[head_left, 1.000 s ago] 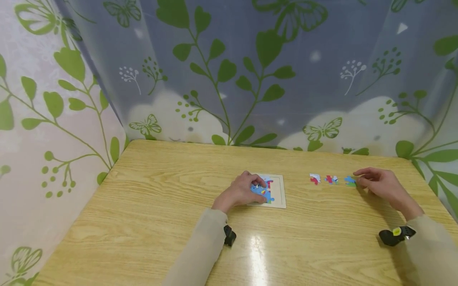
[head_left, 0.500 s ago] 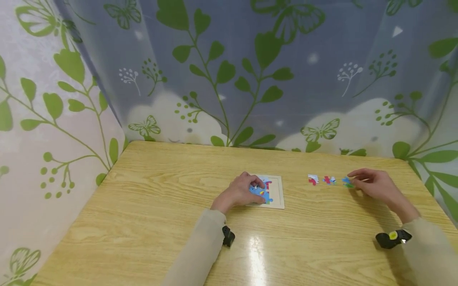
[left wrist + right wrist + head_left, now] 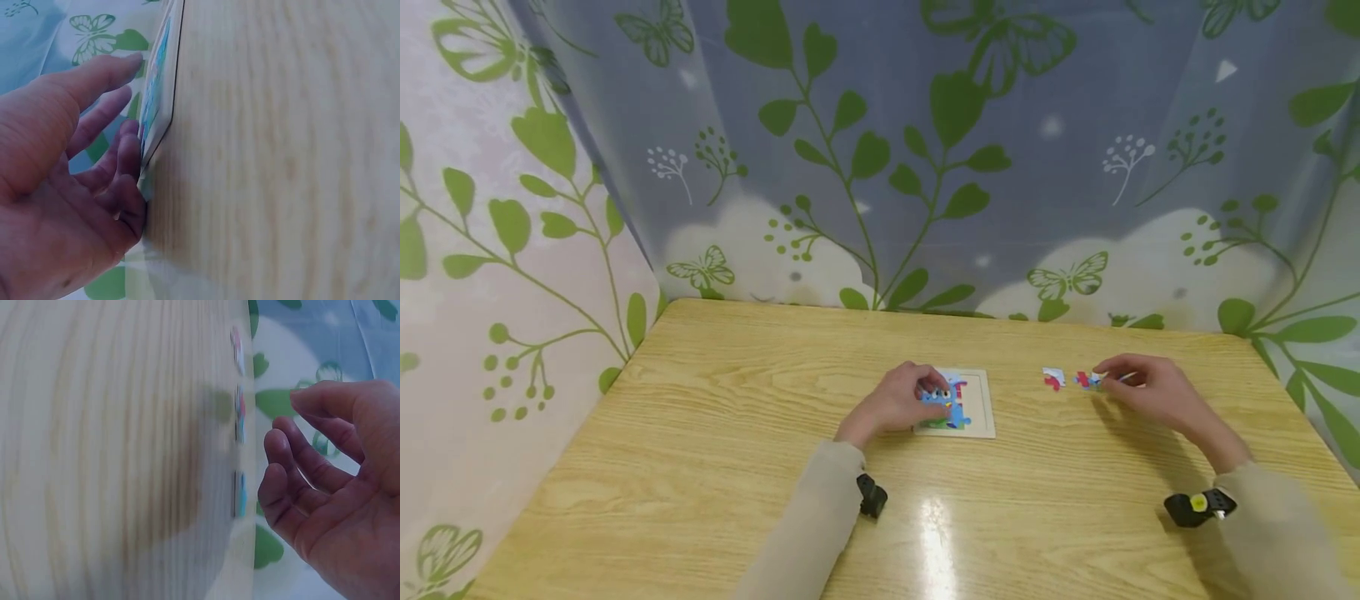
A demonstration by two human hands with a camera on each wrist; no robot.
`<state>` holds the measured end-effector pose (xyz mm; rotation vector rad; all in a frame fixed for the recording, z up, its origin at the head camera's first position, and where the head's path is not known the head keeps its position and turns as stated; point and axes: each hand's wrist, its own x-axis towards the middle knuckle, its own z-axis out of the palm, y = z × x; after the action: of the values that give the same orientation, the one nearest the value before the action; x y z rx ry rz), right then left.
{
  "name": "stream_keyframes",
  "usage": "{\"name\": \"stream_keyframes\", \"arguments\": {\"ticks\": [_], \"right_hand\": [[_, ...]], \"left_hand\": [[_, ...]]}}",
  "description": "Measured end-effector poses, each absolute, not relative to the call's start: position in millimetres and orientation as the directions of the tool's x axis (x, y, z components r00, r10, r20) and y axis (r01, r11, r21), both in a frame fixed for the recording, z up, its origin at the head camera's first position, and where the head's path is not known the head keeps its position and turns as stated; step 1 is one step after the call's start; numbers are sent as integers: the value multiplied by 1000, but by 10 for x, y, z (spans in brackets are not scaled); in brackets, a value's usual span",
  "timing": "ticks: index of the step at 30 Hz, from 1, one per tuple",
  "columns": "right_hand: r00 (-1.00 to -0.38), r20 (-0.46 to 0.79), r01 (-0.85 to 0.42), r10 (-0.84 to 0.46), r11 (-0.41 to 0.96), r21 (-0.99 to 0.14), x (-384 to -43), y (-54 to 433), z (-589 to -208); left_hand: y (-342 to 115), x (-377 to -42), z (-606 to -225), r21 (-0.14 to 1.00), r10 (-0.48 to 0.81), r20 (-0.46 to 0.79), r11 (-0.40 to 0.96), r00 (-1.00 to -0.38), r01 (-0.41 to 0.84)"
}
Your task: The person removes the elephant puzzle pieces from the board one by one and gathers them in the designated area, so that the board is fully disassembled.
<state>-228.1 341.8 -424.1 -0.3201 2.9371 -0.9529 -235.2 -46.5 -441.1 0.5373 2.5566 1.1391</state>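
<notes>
Red-white-and-blue, a knobbed jigsaw piece (image 3: 1082,379) lay on the wood-grain table (image 3: 737,396) just left of the bare right hand's grip (image 3: 1150,392), empty and loosely curved, which had shifted leftward, apparently picking nothing yet.

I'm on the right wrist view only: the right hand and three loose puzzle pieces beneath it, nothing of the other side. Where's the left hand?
Observer: In the head view, the left hand is over the left part of a puzzle board; I can't tell how firmly it touches, if at all.

Operator: That board's outside my picture too. Which side of it lacks pieces?

Observer: The right side: bare backing shows there, beside the fitted blue pieces.
</notes>
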Motion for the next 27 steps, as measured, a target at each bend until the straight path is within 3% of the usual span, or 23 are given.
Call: {"name": "stream_keyframes", "arguments": {"ticks": [7, 13, 27], "right_hand": [[-960, 44, -249, -277, 771, -587, -2263, 3201, -4213], [-949, 53, -279, -312, 745, -606, -2280, 3005, -4231], [-927, 4, -285, -374, 699, -655, -2345, 2583, -4307]], "left_hand": [[-461, -2365, -4388, 709, 347, -41, 671, -937, 218], [-477, -2390, -4407, 642, 267, -62, 749, -962, 166], [-477, -2418, -4436, 613, 271, -85, 773, -959, 164]]}}
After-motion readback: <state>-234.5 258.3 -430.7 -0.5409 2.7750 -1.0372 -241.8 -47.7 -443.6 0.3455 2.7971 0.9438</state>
